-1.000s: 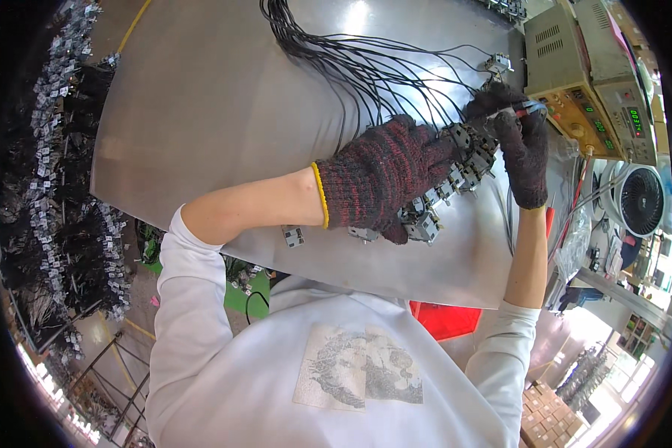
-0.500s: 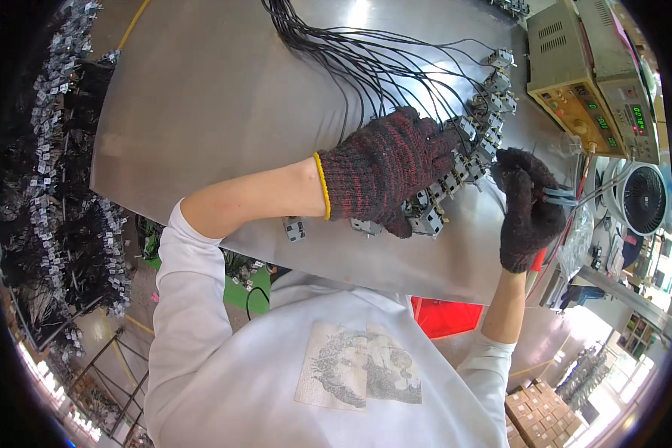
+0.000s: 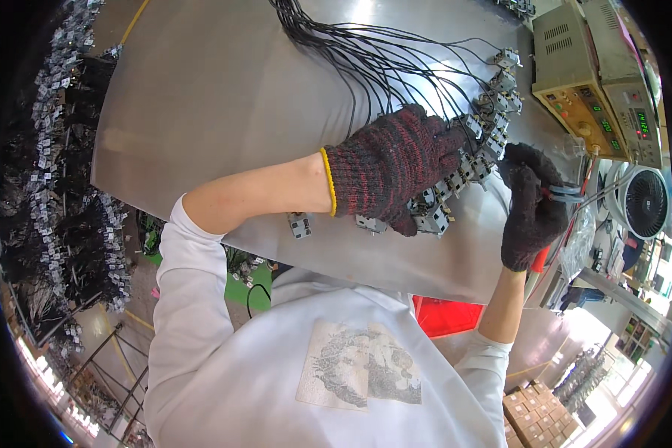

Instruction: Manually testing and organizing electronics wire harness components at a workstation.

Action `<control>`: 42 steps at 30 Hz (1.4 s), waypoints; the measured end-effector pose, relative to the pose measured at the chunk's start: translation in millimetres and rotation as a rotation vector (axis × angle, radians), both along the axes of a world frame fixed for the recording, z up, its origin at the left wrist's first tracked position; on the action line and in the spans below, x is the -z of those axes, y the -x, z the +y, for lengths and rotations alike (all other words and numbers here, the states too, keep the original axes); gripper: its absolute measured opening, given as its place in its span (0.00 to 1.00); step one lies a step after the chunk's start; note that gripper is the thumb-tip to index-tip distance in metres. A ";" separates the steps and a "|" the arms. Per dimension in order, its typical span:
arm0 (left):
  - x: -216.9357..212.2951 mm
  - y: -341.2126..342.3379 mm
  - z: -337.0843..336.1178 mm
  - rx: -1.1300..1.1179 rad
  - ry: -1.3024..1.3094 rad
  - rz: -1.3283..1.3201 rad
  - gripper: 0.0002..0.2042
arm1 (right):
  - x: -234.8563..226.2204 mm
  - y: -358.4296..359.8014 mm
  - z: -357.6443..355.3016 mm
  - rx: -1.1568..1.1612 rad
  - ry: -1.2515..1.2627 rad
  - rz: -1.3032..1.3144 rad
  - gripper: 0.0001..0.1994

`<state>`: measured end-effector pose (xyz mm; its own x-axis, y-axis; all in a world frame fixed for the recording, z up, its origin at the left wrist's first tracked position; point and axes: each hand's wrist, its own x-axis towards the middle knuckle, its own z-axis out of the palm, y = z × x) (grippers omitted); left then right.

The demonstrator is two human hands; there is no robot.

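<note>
Head view: a broad metal table (image 3: 201,127) spans the frame, and a sheaf of black cables (image 3: 381,52) fans across it from the upper edge. Over the table, the left forearm (image 3: 261,190) reaches in almost level from the left; the right forearm (image 3: 502,306) rises steeply from the lower right. The gloved left hand (image 3: 396,160) lies palm down, fingers extended rightward over part of a slanting row of small metal blocks (image 3: 498,142) at the cables' ends; whether it grips any underneath, I cannot tell. The gloved right hand (image 3: 532,205), upright and apart from the row on its right, has its fingers curled closed around a small grey pronged piece (image 3: 566,194), which juts out rightward.
</note>
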<state>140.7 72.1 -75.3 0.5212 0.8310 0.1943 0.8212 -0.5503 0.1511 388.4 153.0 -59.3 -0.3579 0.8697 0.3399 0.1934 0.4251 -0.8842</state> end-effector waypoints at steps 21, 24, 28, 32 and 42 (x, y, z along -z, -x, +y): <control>-0.1 -0.7 6.2 0.014 0.051 -0.063 0.42 | 9.0 13.9 -1.0 0.000 0.081 0.025 0.13; 2.2 -1.2 6.2 0.010 0.008 -0.095 0.50 | 16.3 16.6 5.6 0.013 0.094 -0.054 0.13; 0.6 -1.9 6.6 0.006 0.014 -0.095 0.50 | 11.1 14.8 6.4 -0.060 0.068 -0.071 0.14; 0.4 -2.8 6.5 0.004 -0.004 -0.060 0.41 | -1.4 13.4 -12.5 -0.006 0.018 0.000 0.13; -8.1 0.3 9.2 0.022 0.110 -0.038 0.42 | 11.5 16.1 -18.9 -0.068 0.059 -0.013 0.15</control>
